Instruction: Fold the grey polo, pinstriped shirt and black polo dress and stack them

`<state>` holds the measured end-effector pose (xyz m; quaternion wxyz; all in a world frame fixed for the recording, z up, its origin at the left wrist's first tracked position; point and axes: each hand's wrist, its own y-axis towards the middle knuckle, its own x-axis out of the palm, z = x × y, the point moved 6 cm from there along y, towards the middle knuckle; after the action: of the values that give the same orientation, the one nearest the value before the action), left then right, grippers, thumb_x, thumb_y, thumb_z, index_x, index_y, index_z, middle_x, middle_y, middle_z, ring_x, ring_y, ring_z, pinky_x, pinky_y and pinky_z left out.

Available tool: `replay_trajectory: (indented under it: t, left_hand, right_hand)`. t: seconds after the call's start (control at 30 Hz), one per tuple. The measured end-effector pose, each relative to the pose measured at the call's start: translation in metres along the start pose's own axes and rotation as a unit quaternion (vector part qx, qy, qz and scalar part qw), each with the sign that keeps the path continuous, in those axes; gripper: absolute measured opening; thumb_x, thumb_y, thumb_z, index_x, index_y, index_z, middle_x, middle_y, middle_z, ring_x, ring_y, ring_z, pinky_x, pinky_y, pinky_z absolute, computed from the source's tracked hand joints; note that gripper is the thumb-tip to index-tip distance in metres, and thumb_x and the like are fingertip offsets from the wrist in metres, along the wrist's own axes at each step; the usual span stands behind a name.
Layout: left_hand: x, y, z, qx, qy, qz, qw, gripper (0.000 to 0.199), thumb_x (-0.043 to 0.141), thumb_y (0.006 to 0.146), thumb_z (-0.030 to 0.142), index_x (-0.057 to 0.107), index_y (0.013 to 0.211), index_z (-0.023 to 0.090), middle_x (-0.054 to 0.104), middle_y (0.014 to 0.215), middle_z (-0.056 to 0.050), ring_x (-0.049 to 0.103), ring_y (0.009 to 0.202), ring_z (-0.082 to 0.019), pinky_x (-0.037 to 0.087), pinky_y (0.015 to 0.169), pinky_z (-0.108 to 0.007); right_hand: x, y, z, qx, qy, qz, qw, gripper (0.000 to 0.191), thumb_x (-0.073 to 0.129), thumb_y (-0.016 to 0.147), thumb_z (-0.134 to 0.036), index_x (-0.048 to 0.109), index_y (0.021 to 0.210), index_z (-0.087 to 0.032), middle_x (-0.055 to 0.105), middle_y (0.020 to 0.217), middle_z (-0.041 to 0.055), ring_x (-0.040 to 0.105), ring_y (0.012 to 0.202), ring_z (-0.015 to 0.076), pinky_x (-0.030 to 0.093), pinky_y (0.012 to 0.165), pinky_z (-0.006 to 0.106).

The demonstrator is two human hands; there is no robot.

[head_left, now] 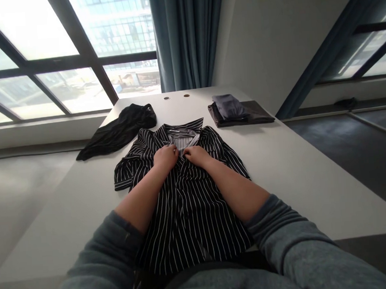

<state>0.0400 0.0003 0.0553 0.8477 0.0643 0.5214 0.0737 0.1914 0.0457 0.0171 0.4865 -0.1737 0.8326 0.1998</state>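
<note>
Centrally, striped shirt (198, 214): black with white stripes, laid out on the white table (315, 189), collar (187, 126) toward the far side, hem reaching the near edge.
Neck opening: spread in a V between the hands, pale lining showing.
Short sleeves: one out to each side; the left one bent, its cuff edge facing the person.
Left hand (166, 157): on the left side of the opening, fingers curled, pinching the fabric edge.
Right hand (196, 155): close beside it, on the opposite edge, fingers bent inward, pinching fabric.
Arms: both stretched forward, converging over the shirt, forearms bare below pushed-up grey sleeves (295, 238).
Room, right: broad white surface from shirt to slanting table edge.
Room, left: narrower beyond the shirt, wider toward the person.
Black garment (122, 128): loosely heaped, far left, near the shirt's shoulder, its tail at the left table edge.
Folded dark cloth (260, 112): far right, well apart from the shirt; grey-blue cloth (230, 106) on top.
Background: blue curtain (185, 39), windows (57, 94).
</note>
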Motion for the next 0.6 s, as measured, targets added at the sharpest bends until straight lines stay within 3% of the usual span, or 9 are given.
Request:
replay_trajectory:
  t: [0.13,0.3,0.37,0.47,0.6]
  left_hand:
    - [0.018,0.021,-0.010,-0.049,0.017,-0.076,0.996,0.015,0.079,0.076,0.034,0.072,0.076,0.020,0.076,0.099,-0.019,0.068,0.115,-0.044,0.047,0.098,-0.050]
    - [0.019,0.031,-0.026,-0.053,0.008,-0.082,0.995,0.017,0.082,0.064,0.020,0.065,0.061,0.020,0.075,0.088,-0.021,0.067,0.112,-0.046,0.047,0.097,-0.053]
    - [0.018,0.029,-0.028,-0.035,-0.006,-0.077,0.996,0.013,0.080,0.066,0.018,0.068,0.063,0.020,0.075,0.084,-0.017,0.069,0.107,-0.042,0.048,0.096,-0.049]
    - [0.018,0.023,-0.031,-0.002,-0.037,-0.062,0.997,0.007,0.075,0.074,0.021,0.076,0.080,0.024,0.077,0.089,-0.011,0.071,0.099,-0.033,0.049,0.093,-0.040]
    - [0.023,0.014,-0.036,0.011,-0.132,-0.026,0.991,0.017,0.065,0.087,0.025,0.077,0.099,0.023,0.079,0.096,-0.005,0.071,0.089,-0.024,0.051,0.083,-0.033]
  right_hand:
    - [-0.002,0.007,0.006,0.007,0.007,-0.021,1.000,0.012,0.072,0.087,-0.016,0.080,0.093,-0.022,0.079,0.100,0.0072,0.071,0.095,0.0231,0.052,0.086,0.030]
    - [-0.010,0.013,0.004,0.021,0.020,-0.020,0.999,0.012,0.072,0.084,-0.014,0.079,0.090,-0.021,0.079,0.100,0.0083,0.070,0.093,0.0239,0.052,0.085,0.031]
    - [-0.011,0.011,0.002,0.039,0.047,0.005,0.998,0.016,0.068,0.087,-0.014,0.079,0.095,-0.021,0.078,0.100,0.0080,0.070,0.093,0.0232,0.052,0.086,0.031]
    - [-0.010,0.003,0.001,0.057,0.113,0.060,0.990,0.019,0.065,0.087,-0.012,0.079,0.097,-0.020,0.077,0.095,0.0054,0.069,0.089,0.0206,0.052,0.087,0.030]
    - [-0.009,-0.004,-0.001,0.004,0.151,0.114,0.982,0.018,0.066,0.084,-0.008,0.079,0.090,-0.018,0.074,0.096,0.0053,0.067,0.086,0.0186,0.053,0.088,0.030]
